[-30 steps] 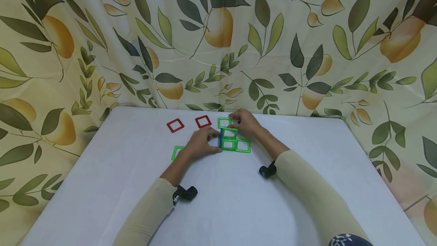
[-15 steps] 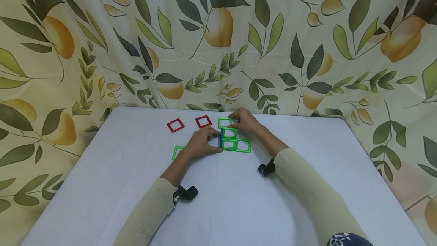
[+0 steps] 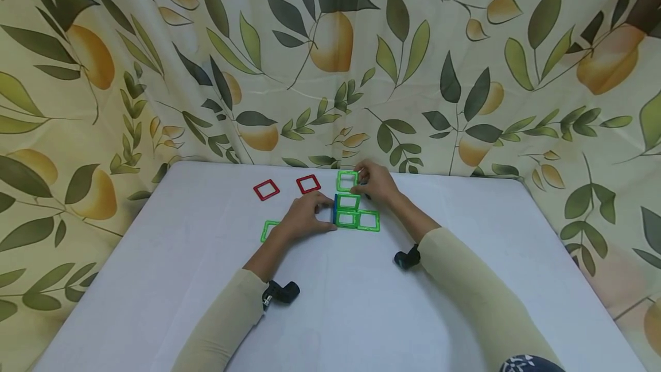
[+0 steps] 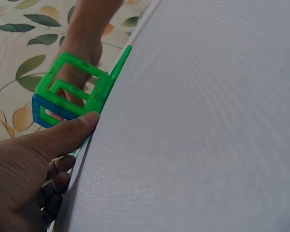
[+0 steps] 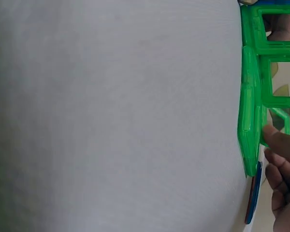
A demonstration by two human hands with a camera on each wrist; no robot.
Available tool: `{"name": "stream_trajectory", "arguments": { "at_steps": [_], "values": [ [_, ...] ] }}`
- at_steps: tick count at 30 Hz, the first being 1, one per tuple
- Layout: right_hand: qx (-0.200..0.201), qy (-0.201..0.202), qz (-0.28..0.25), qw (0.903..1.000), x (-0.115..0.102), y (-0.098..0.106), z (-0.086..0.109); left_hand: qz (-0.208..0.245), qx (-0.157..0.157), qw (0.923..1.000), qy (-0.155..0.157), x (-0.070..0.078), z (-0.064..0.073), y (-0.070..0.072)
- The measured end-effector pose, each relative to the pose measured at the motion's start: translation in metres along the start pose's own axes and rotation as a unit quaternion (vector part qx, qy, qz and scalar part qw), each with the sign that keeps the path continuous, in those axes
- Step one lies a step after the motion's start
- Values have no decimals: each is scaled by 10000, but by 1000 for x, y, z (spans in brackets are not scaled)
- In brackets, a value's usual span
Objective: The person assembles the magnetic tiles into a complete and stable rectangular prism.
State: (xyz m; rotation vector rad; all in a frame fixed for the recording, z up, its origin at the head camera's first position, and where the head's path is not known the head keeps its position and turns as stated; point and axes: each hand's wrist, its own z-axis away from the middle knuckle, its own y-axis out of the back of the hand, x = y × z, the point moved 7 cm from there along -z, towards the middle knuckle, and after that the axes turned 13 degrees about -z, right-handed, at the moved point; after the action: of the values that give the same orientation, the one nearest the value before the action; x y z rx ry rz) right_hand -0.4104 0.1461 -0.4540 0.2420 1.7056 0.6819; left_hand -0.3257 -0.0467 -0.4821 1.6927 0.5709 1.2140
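White-covered desk [image 3: 330, 320] set against a curtain [image 3: 206, 102] printed with leaves and fruit. At the far middle of the desk stands the block [image 3: 347, 210], a boxlike form of green tiles with a blue side [image 3: 335, 211]; it lies between the two hands. The left hand [image 3: 304, 217] holds the block from its blue side, thumb at the near lower corner, apparently to steady it. The right hand [image 3: 377, 181] pinches a green tile [image 3: 346, 190] just beyond the block, probably to keep its edge aligned; whether the two touch cannot be told. A flat tile [image 3: 369, 229] adjoins the block on the right, perhaps serving as a floor piece. Edge-on in the right wrist view, a blue tile [image 5: 255, 191] lies near the right hand. Farther out, two red tiles [image 3: 271, 195] [image 3: 312, 190] lie apart beyond the left hand, and a spare tile [image 3: 264, 231] is partly hidden behind the left wrist, both sets presumably in reserve.
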Motion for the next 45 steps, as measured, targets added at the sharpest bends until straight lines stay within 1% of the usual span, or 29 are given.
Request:
{"name": "stream_trajectory", "arguments": {
  "at_steps": [5, 10, 15, 25, 30, 33, 38, 45],
  "values": [
    [243, 140, -74, 9996, -4, 4, 3, 27, 8, 10000, 2, 1, 0, 0],
    [379, 278, -105, 9988, -6, 9, 7, 33, 1, 10000, 32, 1, 0, 0],
    [450, 299, -259, 9982, -3, 13, 12, -1, -22, 10000, 57, 1, 0, -1],
    [635, 358, -248, 9970, 3, 23, 24, -19, -36, 10000, 8, 1, 1, -2],
    [816, 383, -313, 9954, 4, 31, 29, 10, 6, 10000, 85, 1, 1, 0],
    [922, 386, -341, 9944, 6, 35, 32, 40, 27, 10000, 78, 0, 2, 1],
    [1013, 389, -246, 9938, 8, 40, 41, 28, 38, 10000, 15, 0, 1, 0],
    [1077, 498, -212, 9927, 3, 45, 56, 12, 25, 10000, 24, -2, 0, -2]
  ]
}}
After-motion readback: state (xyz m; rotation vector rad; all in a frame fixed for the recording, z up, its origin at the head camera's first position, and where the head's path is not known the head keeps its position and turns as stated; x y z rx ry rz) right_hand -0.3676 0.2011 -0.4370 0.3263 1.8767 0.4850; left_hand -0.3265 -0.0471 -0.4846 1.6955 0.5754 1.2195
